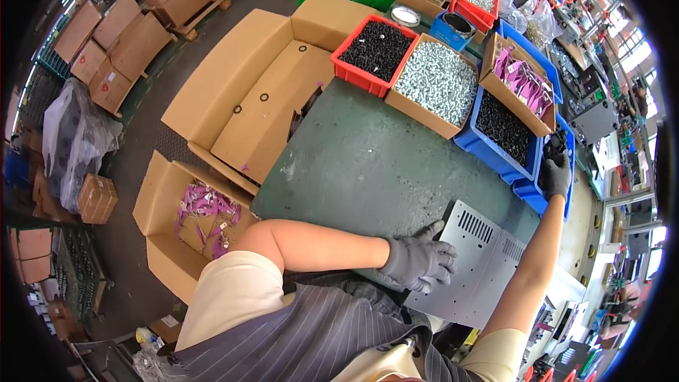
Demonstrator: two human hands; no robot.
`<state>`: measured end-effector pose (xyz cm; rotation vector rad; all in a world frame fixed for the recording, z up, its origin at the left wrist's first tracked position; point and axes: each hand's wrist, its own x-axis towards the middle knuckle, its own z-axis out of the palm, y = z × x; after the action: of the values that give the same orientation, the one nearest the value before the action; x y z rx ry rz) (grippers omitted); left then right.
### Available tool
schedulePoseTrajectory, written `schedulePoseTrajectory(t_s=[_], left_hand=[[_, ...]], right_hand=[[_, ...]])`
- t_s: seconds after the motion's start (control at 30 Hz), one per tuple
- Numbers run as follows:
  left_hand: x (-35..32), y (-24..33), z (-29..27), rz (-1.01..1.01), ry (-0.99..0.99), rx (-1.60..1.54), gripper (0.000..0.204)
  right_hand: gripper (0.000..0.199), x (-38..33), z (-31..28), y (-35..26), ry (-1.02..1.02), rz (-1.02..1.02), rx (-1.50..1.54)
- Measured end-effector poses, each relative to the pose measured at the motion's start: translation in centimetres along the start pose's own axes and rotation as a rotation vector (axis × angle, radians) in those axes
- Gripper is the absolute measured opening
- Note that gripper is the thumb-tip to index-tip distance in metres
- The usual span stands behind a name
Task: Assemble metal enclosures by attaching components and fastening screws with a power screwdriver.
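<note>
A grey sheet-metal panel point(472, 279) with slots and small holes lies at the near edge of the green worktable point(339, 163), in front of me. My left hand point(419, 260), in a grey glove, rests against the panel's left part with its thumb apart and fingers stretched over the metal. Stretched far to the right, my right hand point(556, 173), also gloved, reaches into a blue bin point(529, 189) beside the table. Dark parts show at its fingertips, but the fingers blend into them, so their grip is hidden.
Along the table's back stand a red bin of black parts point(373, 51), a carton of silver fasteners point(437, 83), a blue bin of black fasteners point(501, 127) and a carton of purple strips point(520, 81). Open cardboard boxes point(233, 78) stand left; stacked cartons point(117, 32) lie beyond.
</note>
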<state>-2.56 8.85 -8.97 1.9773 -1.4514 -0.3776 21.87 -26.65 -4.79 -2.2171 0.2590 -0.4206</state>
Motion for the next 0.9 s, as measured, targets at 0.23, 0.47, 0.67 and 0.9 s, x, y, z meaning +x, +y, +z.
schedulePoseTrajectory(t_s=[0.23, 0.47, 0.67, 0.9], left_hand=[[0.0, 0.2, -0.4, -0.015, -0.032, 0.013, 0.043], [0.2, 0.5, -0.6, 0.010, -0.050, 0.087, 0.043], [0.3, 0.0, -0.2, -0.032, -0.022, 0.001, 0.040], [0.1, 0.8, -0.7, -0.027, 0.009, 0.078, 0.038]], right_hand=[[0.062, -0.9, 0.0, -2.9, -0.255, 0.144, -0.666], [0.039, -0.8, -1.0, 0.4, -0.239, 0.045, -0.273], [0.044, -1.7, 1.1, -4.0, -0.100, 0.246, -0.603], [0.028, -0.9, 0.5, -1.7, 0.030, 0.174, -0.329]])
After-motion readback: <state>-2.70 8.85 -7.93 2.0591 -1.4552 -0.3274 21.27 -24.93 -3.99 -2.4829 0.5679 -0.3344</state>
